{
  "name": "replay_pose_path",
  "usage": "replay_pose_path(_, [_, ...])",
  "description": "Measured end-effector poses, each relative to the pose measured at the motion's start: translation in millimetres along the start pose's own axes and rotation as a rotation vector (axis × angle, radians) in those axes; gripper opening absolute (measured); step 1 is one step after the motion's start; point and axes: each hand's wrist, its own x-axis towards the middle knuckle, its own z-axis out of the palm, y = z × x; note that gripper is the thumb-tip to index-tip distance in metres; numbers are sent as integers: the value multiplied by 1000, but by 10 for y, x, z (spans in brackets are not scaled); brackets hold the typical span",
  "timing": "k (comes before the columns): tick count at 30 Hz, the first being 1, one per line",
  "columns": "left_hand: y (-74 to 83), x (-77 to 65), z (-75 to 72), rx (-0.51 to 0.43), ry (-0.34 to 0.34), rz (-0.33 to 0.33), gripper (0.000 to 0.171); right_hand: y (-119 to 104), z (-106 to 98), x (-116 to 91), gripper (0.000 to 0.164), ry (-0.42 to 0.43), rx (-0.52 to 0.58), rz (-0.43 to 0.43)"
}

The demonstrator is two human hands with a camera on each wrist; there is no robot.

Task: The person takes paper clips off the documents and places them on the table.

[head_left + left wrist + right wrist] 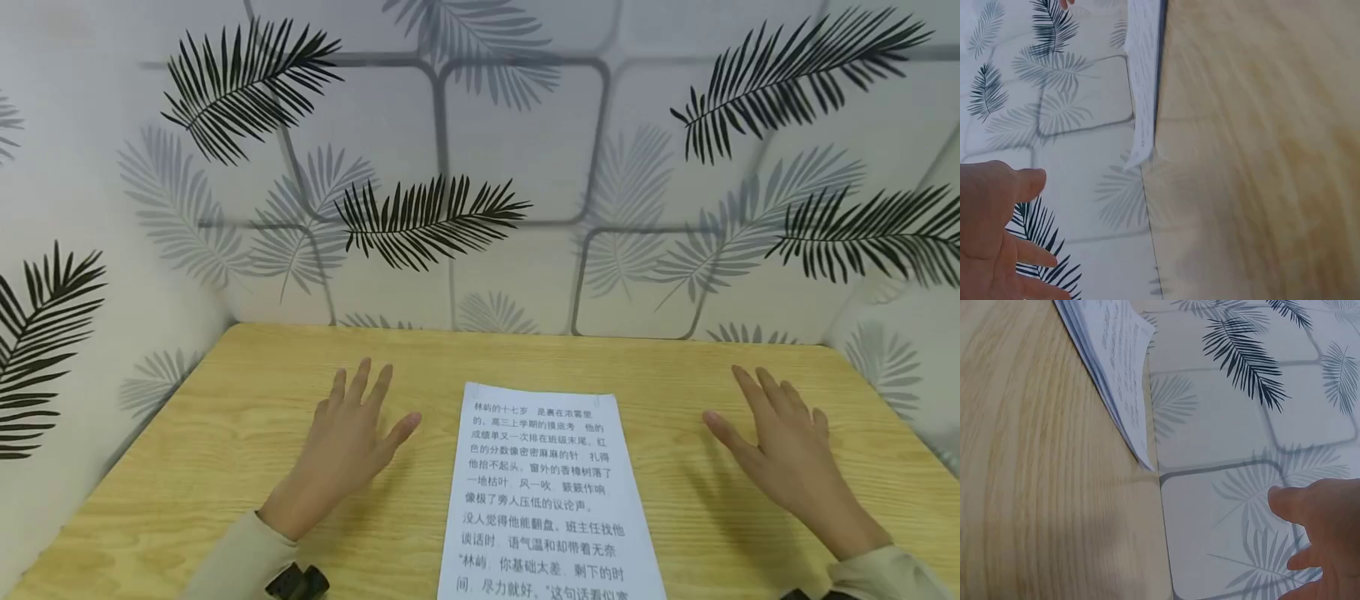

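A stack of white paper sheets [542, 492] printed with Chinese text lies on the wooden table, its lower end cut off by the head view's bottom edge. To the left of it is my left hand [348, 442], fingers spread and holding nothing. My right hand [783, 450] is on the other side, also spread, with a shadow on the wood beside it. Neither hand touches the paper. In the left wrist view the thumb [1032, 182] and some fingers show; the right wrist view likewise shows the right thumb [1286, 503] apart from the stack [1113, 369].
The light wooden table [247, 392] reaches back to a wall [517, 275] covered in leaf-patterned paper, which also runs along both sides. Dark devices [297, 581] are strapped at the wrists, over light sleeves [240, 558].
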Motion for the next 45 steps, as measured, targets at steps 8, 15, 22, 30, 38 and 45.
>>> replay_pose_path(8, [140, 145, 49, -199, -151, -20, 75, -132, 38, 98, 81, -94, 190, 15])
replay_pose_path(15, [216, 199, 162, -151, -172, -8, 65, -260, 143, 121, 82, -140, 194, 16])
replay_pose_path(22, [289, 215, 291, -253, -220, -26, 60, -399, 284, 86, 72, -160, 249, 37])
replay_pose_path(30, [309, 172, 334, -444, -296, -69, 64, -489, 438, 82, 60, -182, 352, 0])
replay_pose_path(38, [297, 174, 355, -655, -348, -107, 65, -578, 490, 77, 61, -301, 458, 83])
replay_pose_path(45, [329, 188, 391, -941, -389, -227, 65, -658, 463, 148, 70, -472, 687, 203])
